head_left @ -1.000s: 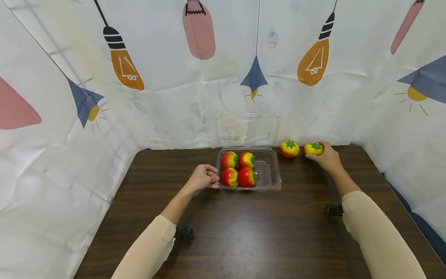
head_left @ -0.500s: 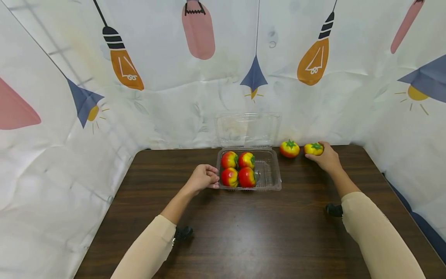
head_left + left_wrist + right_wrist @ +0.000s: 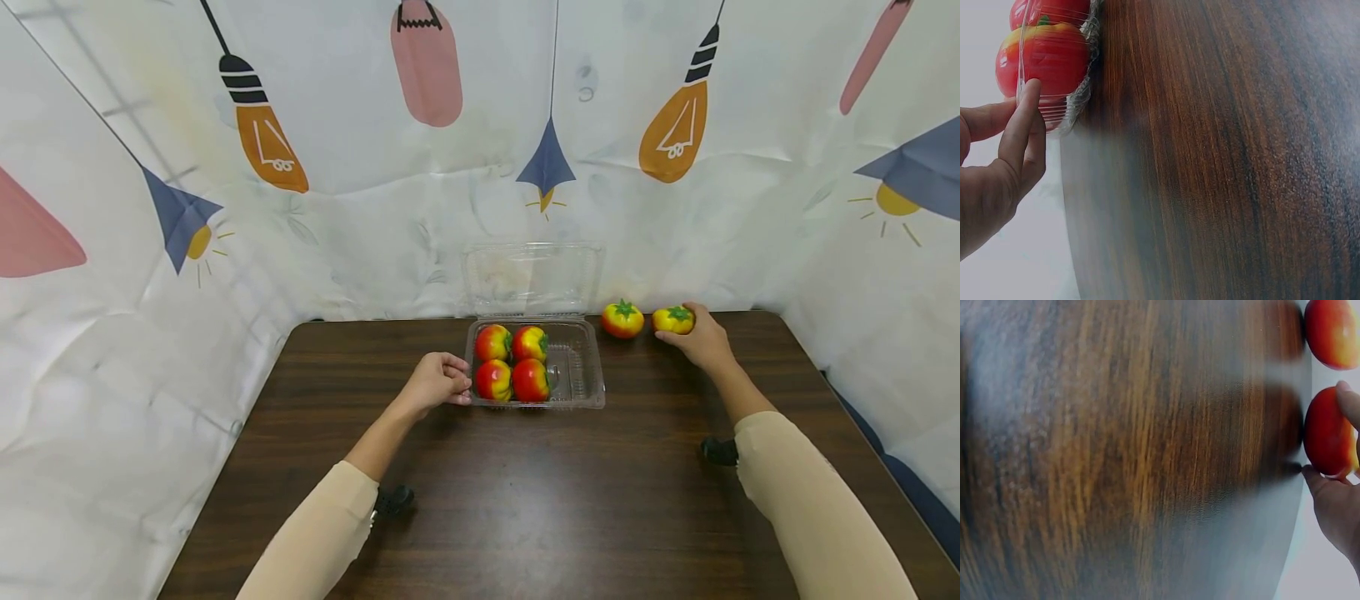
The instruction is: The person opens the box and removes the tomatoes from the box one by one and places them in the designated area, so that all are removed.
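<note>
A clear plastic clamshell box [image 3: 576, 371] stands at the table's back edge, its lid [image 3: 532, 279] raised behind it. Several red-and-yellow tomatoes [image 3: 530, 381] fill its left and middle part; the right part of the base is bare. My left hand [image 3: 437, 383] pinches the box's left rim near the front corner, and in the left wrist view the fingers [image 3: 1019, 134] and thumb meet at that rim. To the right of the box, my right hand [image 3: 703, 340] grips a tomato [image 3: 671, 320] on the table. Another tomato [image 3: 622, 320] sits between it and the box, touched by neither hand.
The brown wooden table [image 3: 517, 508] reaches back to a white curtain [image 3: 360, 242] printed with lamps and bulbs, which also hangs along both sides. Dark wrist devices [image 3: 720, 452] show under both sleeves.
</note>
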`<move>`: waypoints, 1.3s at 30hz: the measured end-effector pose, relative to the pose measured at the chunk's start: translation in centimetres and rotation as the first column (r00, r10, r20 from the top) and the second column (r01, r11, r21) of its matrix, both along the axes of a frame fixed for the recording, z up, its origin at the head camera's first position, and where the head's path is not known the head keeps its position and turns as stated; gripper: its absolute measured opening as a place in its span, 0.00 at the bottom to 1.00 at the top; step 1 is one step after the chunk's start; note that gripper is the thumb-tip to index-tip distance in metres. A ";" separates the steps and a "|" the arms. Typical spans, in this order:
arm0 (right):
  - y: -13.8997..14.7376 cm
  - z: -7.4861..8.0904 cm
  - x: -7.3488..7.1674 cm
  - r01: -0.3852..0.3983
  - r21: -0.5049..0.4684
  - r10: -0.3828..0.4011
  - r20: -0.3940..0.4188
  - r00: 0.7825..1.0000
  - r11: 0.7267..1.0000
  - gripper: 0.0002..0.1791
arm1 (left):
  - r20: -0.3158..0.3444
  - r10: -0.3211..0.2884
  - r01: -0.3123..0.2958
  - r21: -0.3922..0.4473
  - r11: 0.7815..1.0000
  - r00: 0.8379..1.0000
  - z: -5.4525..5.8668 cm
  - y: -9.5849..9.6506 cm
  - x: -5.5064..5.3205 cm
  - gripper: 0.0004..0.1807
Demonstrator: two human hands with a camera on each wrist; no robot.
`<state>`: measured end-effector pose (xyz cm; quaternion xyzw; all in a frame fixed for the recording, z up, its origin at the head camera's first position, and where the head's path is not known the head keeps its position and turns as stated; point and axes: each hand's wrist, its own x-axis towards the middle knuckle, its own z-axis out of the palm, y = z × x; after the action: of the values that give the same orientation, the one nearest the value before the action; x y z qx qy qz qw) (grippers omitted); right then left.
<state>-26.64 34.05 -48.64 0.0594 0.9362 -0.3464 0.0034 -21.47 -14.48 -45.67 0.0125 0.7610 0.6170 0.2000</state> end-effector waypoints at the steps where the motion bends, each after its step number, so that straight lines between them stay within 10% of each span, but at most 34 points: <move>1: 0.0 0.0 0.0 -0.003 -0.001 0.003 0.000 1.000 1.000 0.53 | 0.000 0.001 -0.001 0.001 1.000 1.000 0.0 0.0 0.0 0.16; 39: 0.1 -0.8 -0.4 -0.012 -0.022 0.012 0.010 1.000 1.000 0.56 | 0.009 0.018 -0.018 0.004 1.000 1.000 0.0 0.2 0.0 0.16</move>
<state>-27.08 34.17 -49.49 0.0555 0.9327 -0.3561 0.0107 -21.49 -14.28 -45.68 0.0033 0.7590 0.6203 0.1977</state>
